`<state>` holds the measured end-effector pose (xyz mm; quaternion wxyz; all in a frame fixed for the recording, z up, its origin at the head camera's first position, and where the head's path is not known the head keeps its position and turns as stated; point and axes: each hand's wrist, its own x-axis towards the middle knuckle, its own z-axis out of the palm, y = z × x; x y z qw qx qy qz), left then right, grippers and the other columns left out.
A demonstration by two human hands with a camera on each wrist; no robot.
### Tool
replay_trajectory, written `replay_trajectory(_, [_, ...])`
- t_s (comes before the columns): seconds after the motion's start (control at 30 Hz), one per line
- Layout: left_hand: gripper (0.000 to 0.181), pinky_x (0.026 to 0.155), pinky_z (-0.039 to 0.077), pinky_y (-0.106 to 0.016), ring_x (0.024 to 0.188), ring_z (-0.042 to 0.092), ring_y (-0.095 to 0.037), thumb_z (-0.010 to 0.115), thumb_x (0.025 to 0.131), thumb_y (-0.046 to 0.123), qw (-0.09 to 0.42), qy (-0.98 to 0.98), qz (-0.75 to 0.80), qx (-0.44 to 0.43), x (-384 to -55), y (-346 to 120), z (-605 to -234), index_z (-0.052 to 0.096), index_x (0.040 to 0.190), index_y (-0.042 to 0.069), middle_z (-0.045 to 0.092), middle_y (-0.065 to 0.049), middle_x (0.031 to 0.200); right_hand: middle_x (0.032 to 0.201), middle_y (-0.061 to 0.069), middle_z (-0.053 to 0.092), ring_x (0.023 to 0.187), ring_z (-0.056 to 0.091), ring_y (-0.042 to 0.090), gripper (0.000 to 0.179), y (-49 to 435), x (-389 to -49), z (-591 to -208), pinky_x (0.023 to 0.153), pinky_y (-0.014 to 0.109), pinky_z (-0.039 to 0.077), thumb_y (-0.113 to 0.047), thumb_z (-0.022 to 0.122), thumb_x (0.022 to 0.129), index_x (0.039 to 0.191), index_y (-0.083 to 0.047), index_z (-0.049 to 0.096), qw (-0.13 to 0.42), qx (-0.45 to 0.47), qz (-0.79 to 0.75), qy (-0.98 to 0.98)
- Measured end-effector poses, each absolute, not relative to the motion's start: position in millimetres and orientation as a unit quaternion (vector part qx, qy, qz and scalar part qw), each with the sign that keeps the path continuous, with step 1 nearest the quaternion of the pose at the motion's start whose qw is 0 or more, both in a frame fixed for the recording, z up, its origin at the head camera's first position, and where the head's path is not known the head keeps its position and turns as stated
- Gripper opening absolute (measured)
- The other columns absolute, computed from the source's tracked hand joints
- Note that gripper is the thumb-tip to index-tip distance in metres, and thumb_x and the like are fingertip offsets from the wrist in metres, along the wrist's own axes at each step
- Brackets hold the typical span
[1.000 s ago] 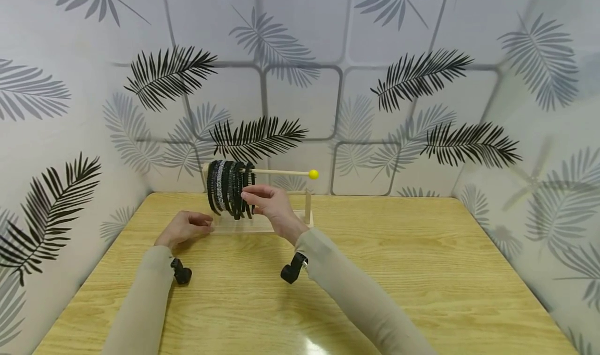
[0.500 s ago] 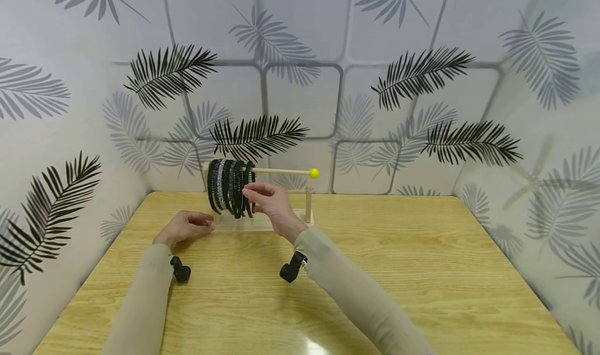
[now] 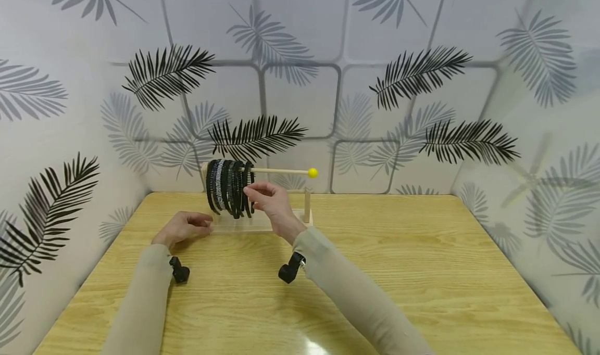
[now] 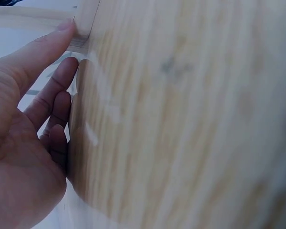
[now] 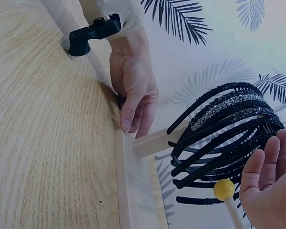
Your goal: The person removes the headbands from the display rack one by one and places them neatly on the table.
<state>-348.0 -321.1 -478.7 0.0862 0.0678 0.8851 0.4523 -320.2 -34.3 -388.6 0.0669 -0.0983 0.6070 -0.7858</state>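
Several headbands [image 3: 225, 188], black with one glittery silver among them, hang side by side on the left part of a wooden stand's rod, which ends in a yellow ball [image 3: 312, 173]. My right hand [image 3: 276, 206] reaches in from the right, thumb and index finger pinching a headband near the right end of the row. In the right wrist view its other fingers [image 5: 254, 167] lie by the bands. At the stand's base [image 3: 260, 227], my left hand [image 3: 184, 227] touches the left end with its thumb. Its remaining fingers [image 4: 62, 102] rest loosely bent beside it, tips at the tabletop.
The wood-grain table [image 3: 403, 271] extends in front and to the right. Behind it hangs a pale backdrop [image 3: 365, 121] with leaf prints, continuing along both sides. An upright post [image 3: 307, 206] stands at the base's right end. Black wrist cameras [image 3: 291, 268] sit below both hands.
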Motion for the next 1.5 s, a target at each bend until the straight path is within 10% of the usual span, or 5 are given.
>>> replay_trajectory(0.3, [0.048,0.082,0.047,-0.023,0.093,0.059,-0.01,0.076,0.087,0.017,0.09,0.883,0.457,0.063,-348.9,-320.1,-479.6,0.062,0.13,0.0,0.069,-0.009,0.109,0.094,-0.004,0.065,0.085,0.063,0.011,0.026,-37.1,-321.5,-384.2,0.098,0.053,0.046,-0.015,0.074,0.089,0.11,-0.003,0.068,0.046,-0.077,-0.773,0.629])
replay_trajectory(1.5, [0.048,0.082,0.046,-0.022,0.092,0.059,-0.01,0.077,0.086,0.018,0.072,0.886,0.453,0.073,-346.2,-319.7,-479.8,0.064,0.128,0.0,0.07,-0.009,0.106,0.122,0.01,0.066,0.098,0.064,0.014,0.038,-21.0,-330.4,-383.1,0.087,0.032,0.054,-0.015,0.067,0.094,0.131,-0.007,0.063,0.055,-0.097,-0.736,0.668])
